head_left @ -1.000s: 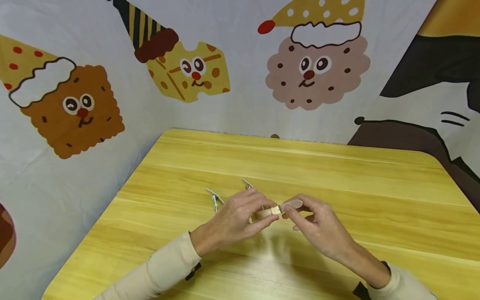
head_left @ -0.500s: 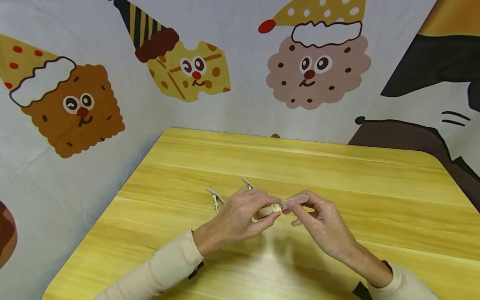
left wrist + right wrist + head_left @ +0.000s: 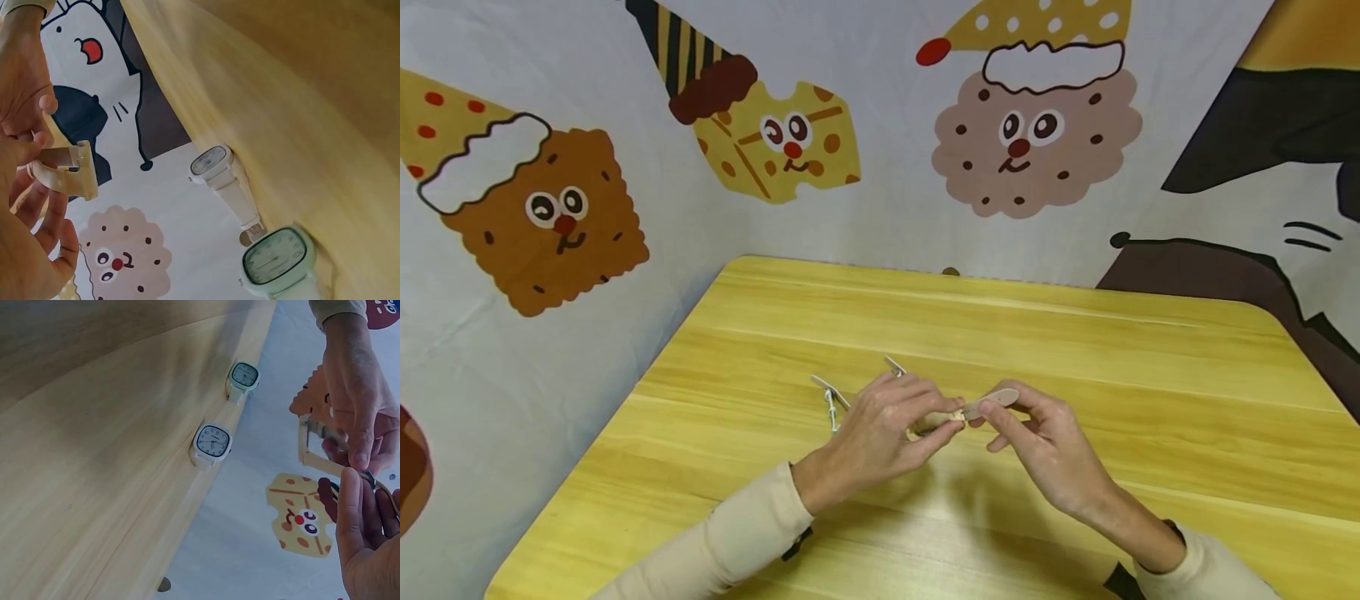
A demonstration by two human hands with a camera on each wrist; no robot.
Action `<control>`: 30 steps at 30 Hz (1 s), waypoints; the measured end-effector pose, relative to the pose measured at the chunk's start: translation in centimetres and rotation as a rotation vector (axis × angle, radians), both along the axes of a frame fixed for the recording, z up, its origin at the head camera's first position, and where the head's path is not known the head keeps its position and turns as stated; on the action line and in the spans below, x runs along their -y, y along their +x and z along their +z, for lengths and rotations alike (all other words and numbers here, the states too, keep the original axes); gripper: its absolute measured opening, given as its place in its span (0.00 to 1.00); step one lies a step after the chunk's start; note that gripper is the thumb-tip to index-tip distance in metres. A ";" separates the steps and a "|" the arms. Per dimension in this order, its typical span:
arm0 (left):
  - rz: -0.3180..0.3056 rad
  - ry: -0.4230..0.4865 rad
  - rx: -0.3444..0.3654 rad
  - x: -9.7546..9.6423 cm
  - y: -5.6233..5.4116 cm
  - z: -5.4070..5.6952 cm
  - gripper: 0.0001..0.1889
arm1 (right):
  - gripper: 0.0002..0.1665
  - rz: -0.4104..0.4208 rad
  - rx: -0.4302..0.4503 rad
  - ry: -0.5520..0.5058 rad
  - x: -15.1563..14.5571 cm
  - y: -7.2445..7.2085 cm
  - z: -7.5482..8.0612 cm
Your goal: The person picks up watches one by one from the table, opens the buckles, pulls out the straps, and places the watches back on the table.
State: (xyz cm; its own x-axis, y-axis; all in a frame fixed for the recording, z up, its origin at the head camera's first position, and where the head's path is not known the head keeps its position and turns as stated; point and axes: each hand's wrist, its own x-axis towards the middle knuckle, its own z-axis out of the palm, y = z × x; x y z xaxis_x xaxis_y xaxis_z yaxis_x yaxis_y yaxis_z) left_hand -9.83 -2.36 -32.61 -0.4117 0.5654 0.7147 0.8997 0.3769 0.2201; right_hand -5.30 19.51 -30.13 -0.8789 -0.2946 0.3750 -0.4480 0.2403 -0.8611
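Note:
Both hands hold a cream wristwatch (image 3: 87,178) above the table. My left hand (image 3: 887,421) grips the watch, its fingers on one side and its thumb on the other. Between the thumb and fingers of my right hand (image 3: 1048,442) is the pale strap end (image 3: 1000,402), its rounded tip pointing right. The strap joint lies between the two hands' fingertips. In the right wrist view the watch case (image 3: 304,439) shows edge-on, and the strap bends toward the right hand's fingers. Its dial is turned away.
A white watch (image 3: 212,441) and a mint-green watch (image 3: 244,375) stand on the wooden table (image 3: 760,333) beyond my left hand, which partly covers them in the head view. A curtain with cartoon figures (image 3: 880,225) hangs behind the table.
The right hand has shifted slightly up and right with the strap end, and more of the strap shows. The left hand has followed a little to the right, still gripping the watch.

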 end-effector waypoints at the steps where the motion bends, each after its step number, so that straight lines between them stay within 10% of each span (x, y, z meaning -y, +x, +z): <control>1: -0.003 0.008 -0.002 0.0 0.0 0.0 0.09 | 0.13 0.000 -0.002 -0.003 0.0 0.0 0.0; 13: -0.118 0.060 -0.054 -0.1 0.0 0.0 0.12 | 0.11 -0.040 0.025 -0.070 0.3 0.0 0.3; 30: -0.166 0.142 0.092 -0.1 0.2 0.1 0.06 | 0.14 0.064 -0.017 -0.068 0.2 -0.5 -1.2</control>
State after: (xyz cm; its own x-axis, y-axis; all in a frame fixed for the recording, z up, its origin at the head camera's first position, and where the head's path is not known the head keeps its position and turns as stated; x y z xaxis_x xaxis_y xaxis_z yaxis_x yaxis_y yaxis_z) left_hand -9.64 -2.31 -32.52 -0.3885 0.5276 0.7555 0.9205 0.1851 0.3441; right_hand -5.77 19.30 -31.37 -0.8527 -0.3229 0.4107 -0.4750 0.1518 -0.8668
